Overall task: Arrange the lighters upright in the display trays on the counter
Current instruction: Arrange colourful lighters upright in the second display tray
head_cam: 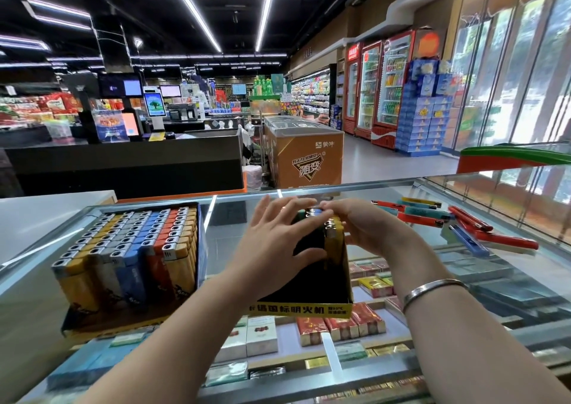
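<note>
Now, seen from the head camera, both hands meet over a black cardboard display tray with a yellow printed front strip (312, 308) standing on the glass counter top (228, 249). The left hand (272, 243) spreads its fingers against the near side of a small block of upright lighters (330, 233) at the tray's far end, thumb pressed low on them. The right hand (367, 227) curls its fingers over the metal tops of the same block, touching the left fingertips. Left of the left hand stands a full tray of upright yellow, grey, blue and orange lighters (129, 255). Right of the right hand, loose red, blue and teal lighters (463, 224) lie flat on the glass. A silver bangle (432, 289) circles the right wrist.
</note>
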Demonstrator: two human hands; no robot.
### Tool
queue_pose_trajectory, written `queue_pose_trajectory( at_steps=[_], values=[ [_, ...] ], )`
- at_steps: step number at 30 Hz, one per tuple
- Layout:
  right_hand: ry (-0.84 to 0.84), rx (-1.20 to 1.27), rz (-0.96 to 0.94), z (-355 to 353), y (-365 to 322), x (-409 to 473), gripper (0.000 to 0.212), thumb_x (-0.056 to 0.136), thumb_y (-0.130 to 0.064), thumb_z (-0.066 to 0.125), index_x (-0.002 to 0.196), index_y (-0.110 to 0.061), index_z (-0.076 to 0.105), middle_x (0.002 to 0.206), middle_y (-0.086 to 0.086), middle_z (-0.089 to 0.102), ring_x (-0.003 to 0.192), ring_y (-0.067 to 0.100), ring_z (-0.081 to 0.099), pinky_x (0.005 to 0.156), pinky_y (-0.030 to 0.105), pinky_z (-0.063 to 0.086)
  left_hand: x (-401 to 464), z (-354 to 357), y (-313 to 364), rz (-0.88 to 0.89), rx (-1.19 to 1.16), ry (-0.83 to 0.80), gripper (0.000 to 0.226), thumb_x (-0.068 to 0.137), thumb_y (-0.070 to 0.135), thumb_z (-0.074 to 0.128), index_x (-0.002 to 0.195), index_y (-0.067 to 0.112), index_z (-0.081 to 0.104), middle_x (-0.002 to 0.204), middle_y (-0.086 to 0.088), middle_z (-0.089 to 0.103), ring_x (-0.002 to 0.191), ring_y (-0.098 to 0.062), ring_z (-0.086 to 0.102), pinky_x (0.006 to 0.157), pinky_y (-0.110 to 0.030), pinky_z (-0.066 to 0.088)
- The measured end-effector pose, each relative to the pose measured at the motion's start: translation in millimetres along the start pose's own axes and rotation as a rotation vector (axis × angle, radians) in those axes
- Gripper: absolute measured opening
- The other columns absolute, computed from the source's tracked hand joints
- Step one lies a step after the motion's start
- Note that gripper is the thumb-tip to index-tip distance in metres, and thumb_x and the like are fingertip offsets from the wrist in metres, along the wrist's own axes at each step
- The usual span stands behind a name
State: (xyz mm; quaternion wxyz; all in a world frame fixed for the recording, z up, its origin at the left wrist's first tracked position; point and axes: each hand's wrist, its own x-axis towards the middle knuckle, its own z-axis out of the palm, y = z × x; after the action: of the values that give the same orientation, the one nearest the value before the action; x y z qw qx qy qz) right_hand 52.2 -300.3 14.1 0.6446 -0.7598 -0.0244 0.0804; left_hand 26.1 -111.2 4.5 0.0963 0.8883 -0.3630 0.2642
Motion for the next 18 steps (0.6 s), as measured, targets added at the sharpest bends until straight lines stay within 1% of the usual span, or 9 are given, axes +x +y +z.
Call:
queue_pose_trajectory(
  at_steps=[2,4,7,9,10,12,14,16,18],
  values=[
    [0.039,0.019,-0.030,3,0,0,0.027,0.093,-0.029,0.051,0.104,-0.008,0.065,0.093,0.011,0.066,0.086,0.022,0.063,0.070,0.032,0.051,-1,1,-6,-0.077,0.029,-0.043,0.062,0.082,0.068,0.028,0.140,0.046,0.027,0.146,0.011,0.033,0.137,-0.014,0.018,0.115,-0.048,-0.002],
    [0.109,0.036,-0.084,5,-1,2,0.024,0.093,-0.025,0.052,0.098,-0.008,0.068,0.094,0.013,0.065,0.088,0.024,0.062,0.072,0.032,0.052,-1,4,-6,-0.121,0.006,-0.053,0.071,0.076,0.075,0.015,0.140,0.046,0.026,0.145,0.012,0.035,0.136,-0.015,0.021,0.113,-0.053,0.008],
    [0.336,-0.007,-0.157,-3,-6,11,0.017,0.092,-0.020,0.051,0.089,-0.011,0.065,0.085,0.007,0.064,0.078,0.018,0.059,0.063,0.028,0.046,-1,7,-2,-0.149,-0.051,-0.010,0.069,0.077,0.075,0.021,0.138,0.044,0.032,0.142,0.010,0.040,0.131,-0.017,0.027,0.108,-0.051,0.025],
    [0.504,-0.225,-0.204,-21,-8,18,0.011,0.089,-0.012,0.052,0.086,-0.013,0.062,0.082,0.002,0.061,0.075,0.014,0.055,0.061,0.025,0.041,-1,10,-2,-0.165,-0.046,0.026,0.062,0.081,0.070,0.032,0.137,0.043,0.036,0.139,0.010,0.043,0.129,-0.016,0.030,0.106,-0.046,0.030],
    [0.555,-0.365,-0.193,-34,-7,21,0.010,0.087,-0.009,0.053,0.089,-0.012,0.062,0.083,0.002,0.059,0.076,0.013,0.054,0.064,0.026,0.042,1,12,-2,-0.178,-0.044,0.044,0.058,0.083,0.067,0.035,0.136,0.042,0.037,0.139,0.011,0.044,0.128,-0.016,0.031,0.105,-0.044,0.031],
    [0.578,-0.681,-0.050,-66,-1,26,0.022,0.084,-0.008,0.054,0.105,-0.007,0.060,0.095,0.006,0.060,0.088,0.021,0.057,0.078,0.033,0.047,6,18,1,-0.212,-0.045,0.083,0.053,0.086,0.061,0.040,0.135,0.041,0.040,0.138,0.010,0.045,0.127,-0.017,0.033,0.104,-0.045,0.032],
    [0.551,-1.006,0.159,-98,7,25,0.032,0.085,-0.013,0.055,0.116,-0.004,0.056,0.114,0.014,0.060,0.103,0.029,0.056,0.090,0.036,0.047,16,25,7,-0.231,-0.027,0.101,0.052,0.087,0.056,0.044,0.136,0.039,0.040,0.138,0.008,0.046,0.127,-0.020,0.034,0.104,-0.047,0.032],
    [0.493,-1.185,0.294,-119,12,21,0.036,0.084,-0.018,0.060,0.117,-0.004,0.054,0.122,0.016,0.057,0.105,0.030,0.055,0.090,0.035,0.047,23,31,12,-0.230,0.019,0.085,0.052,0.088,0.052,0.046,0.137,0.037,0.038,0.140,0.006,0.045,0.128,-0.022,0.034,0.105,-0.048,0.031],
    [0.397,-1.242,0.370,-128,14,22,0.042,0.080,-0.013,0.061,0.120,-0.004,0.051,0.125,0.016,0.054,0.106,0.029,0.055,0.090,0.035,0.048,25,34,13,-0.228,0.024,0.075,0.052,0.088,0.048,0.050,0.138,0.036,0.039,0.140,0.004,0.046,0.128,-0.024,0.035,0.104,-0.050,0.032]
  ],
)
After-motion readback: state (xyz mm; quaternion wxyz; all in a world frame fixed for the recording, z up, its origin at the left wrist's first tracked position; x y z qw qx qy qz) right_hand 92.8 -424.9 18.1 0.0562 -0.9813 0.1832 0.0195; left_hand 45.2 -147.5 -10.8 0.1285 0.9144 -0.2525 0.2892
